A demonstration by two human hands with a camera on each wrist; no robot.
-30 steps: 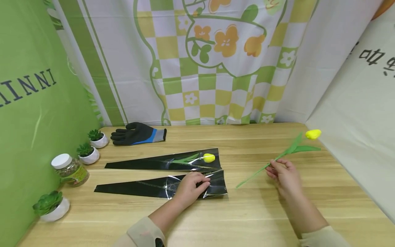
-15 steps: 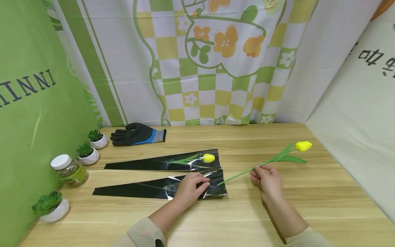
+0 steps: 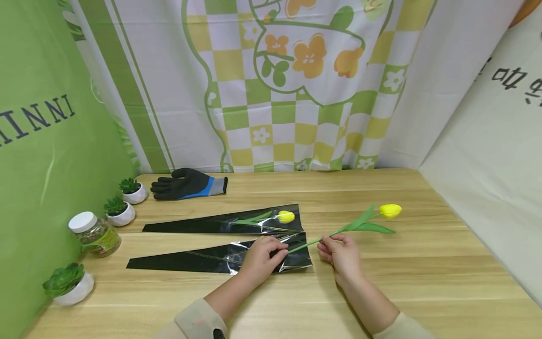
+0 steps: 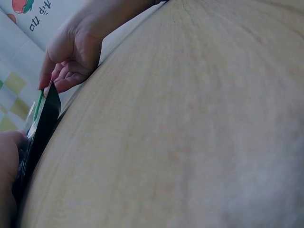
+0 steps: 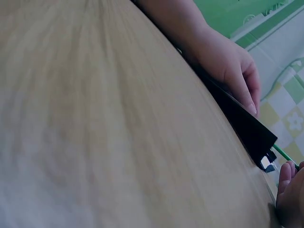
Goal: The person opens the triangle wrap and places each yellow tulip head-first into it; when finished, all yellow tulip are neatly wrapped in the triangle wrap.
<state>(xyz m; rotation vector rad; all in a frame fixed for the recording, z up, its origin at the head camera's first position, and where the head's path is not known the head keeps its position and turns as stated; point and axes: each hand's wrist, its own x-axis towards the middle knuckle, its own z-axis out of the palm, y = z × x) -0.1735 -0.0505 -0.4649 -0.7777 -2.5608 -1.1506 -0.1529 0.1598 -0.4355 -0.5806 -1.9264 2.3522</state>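
In the head view my right hand [image 3: 342, 258] pinches the green stem of a yellow artificial tulip [image 3: 390, 211], its bloom to the right. The stem's lower end reaches left over the open wide end of a black flower sleeve [image 3: 182, 261] with a clear front, close to my left fingertips. My left hand [image 3: 263, 258] lies on that sleeve near its wide end, thumb and fingers pinching its film. In the left wrist view the sleeve [image 4: 46, 116] stands slightly off the table, with the right hand [image 4: 78, 59] beyond it.
Behind lies a second black sleeve [image 3: 190, 224] with a yellow tulip [image 3: 286, 216] inside. A black and blue work glove [image 3: 186, 184] rests at the back. Small potted succulents [image 3: 69, 285] and a white-lidded jar [image 3: 95, 234] line the left side of the wooden table [image 3: 423, 282].
My right hand has moved left with the tulip, bringing the stem's lower end from the bare table to over the front sleeve's wide end. My left hand has stayed in place.
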